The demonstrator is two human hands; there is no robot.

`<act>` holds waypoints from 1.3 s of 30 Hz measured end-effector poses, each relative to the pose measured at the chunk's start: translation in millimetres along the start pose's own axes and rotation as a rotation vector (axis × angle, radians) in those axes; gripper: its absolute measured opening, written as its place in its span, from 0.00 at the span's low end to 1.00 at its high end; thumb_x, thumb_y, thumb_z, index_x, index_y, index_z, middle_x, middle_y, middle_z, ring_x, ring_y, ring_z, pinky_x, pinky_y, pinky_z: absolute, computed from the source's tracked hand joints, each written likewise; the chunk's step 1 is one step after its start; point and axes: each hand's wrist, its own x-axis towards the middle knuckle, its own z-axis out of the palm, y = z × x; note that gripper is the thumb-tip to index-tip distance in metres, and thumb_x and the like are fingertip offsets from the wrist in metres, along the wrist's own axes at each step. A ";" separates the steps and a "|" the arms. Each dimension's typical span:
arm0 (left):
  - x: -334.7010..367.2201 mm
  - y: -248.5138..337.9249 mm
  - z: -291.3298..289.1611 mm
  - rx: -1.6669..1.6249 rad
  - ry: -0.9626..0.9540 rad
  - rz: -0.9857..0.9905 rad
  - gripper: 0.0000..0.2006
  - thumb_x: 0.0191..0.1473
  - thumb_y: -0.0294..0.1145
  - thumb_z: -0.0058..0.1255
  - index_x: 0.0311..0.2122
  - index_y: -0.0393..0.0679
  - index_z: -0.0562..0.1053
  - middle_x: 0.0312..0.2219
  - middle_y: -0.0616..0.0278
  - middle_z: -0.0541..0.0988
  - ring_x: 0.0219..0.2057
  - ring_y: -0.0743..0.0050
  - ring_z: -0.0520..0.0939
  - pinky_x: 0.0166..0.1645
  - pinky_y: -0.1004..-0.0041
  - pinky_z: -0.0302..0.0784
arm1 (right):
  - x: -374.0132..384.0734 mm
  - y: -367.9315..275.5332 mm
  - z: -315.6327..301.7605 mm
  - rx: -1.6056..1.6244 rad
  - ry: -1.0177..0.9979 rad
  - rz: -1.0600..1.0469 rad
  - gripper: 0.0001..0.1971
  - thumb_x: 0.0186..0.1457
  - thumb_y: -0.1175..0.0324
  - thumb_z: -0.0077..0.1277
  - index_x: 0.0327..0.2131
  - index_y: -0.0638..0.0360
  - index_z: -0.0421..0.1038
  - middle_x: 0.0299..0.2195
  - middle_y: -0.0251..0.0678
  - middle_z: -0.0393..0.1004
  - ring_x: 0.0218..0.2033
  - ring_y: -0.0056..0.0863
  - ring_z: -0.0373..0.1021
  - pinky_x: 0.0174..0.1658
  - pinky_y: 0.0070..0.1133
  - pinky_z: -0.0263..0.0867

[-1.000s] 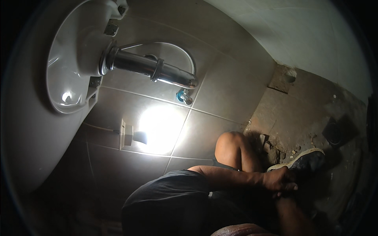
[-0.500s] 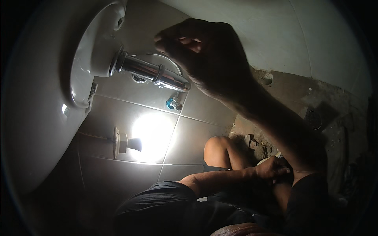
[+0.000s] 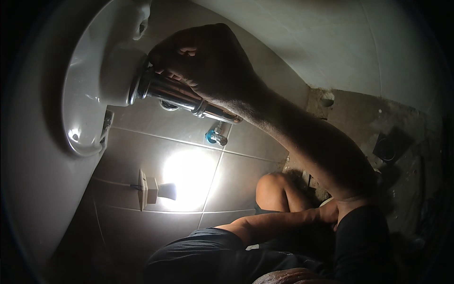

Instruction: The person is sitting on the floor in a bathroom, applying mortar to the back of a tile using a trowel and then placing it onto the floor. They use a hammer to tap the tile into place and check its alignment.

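My right hand (image 3: 198, 59) reaches up to a chrome drain pipe (image 3: 177, 98) beneath a white washbasin (image 3: 85, 75). Its fingers are curled over the upper side of the pipe, close to where the pipe meets the basin; the fingertips are partly in shadow. Down by my lap, my left hand (image 3: 329, 215) lies beside the right elbow. The right arm covers most of its fingers, so its grip cannot be made out. Below the far end of the pipe, a small chrome valve (image 3: 219, 137) with a blue ring sits on the tiled wall.
A glaring lamp (image 3: 189, 180) in a pale holder (image 3: 149, 190) shines on the wall tiles, with a thin cable at its left. My bent knee (image 3: 272, 191) is near the wall. A round hole (image 3: 327, 98) and a dark square drain (image 3: 385, 147) show in the rough floor.
My right hand has moved left and down from above the pipe onto its upper side. The left hand is now more hidden behind the right arm. The view has shifted slightly.
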 end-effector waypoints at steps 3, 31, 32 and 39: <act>3.7 -21.7 -3.4 -0.120 -0.103 -0.174 0.09 0.56 0.27 0.58 0.42 0.38 0.77 0.33 0.54 0.83 0.35 0.66 0.85 0.32 0.68 0.83 | 12.4 8.1 -1.5 0.110 -0.103 0.071 0.08 0.60 0.66 0.58 0.38 0.59 0.83 0.30 0.35 0.84 0.32 0.23 0.81 0.40 0.23 0.76; 3.0 -37.1 4.6 -0.171 -0.091 -0.340 0.07 0.56 0.28 0.58 0.36 0.35 0.78 0.29 0.56 0.83 0.29 0.73 0.85 0.29 0.72 0.80 | -33.5 -32.0 -64.7 -0.109 0.336 0.332 0.09 0.61 0.67 0.59 0.39 0.64 0.78 0.31 0.38 0.80 0.31 0.25 0.77 0.40 0.23 0.75; 3.0 -37.3 4.4 -0.143 -0.062 -0.323 0.07 0.56 0.28 0.58 0.36 0.35 0.78 0.29 0.56 0.83 0.29 0.73 0.85 0.29 0.72 0.80 | -48.2 -24.6 -80.4 -0.038 0.377 0.364 0.11 0.63 0.65 0.57 0.41 0.64 0.76 0.30 0.33 0.78 0.31 0.22 0.75 0.39 0.22 0.74; 3.7 -27.2 3.6 -0.050 -0.019 -0.207 0.09 0.57 0.26 0.59 0.41 0.33 0.79 0.26 0.56 0.83 0.23 0.72 0.84 0.23 0.70 0.79 | -158.7 -36.5 -213.3 -0.690 0.614 0.693 0.10 0.66 0.66 0.52 0.45 0.61 0.75 0.43 0.38 0.77 0.41 0.24 0.75 0.43 0.23 0.72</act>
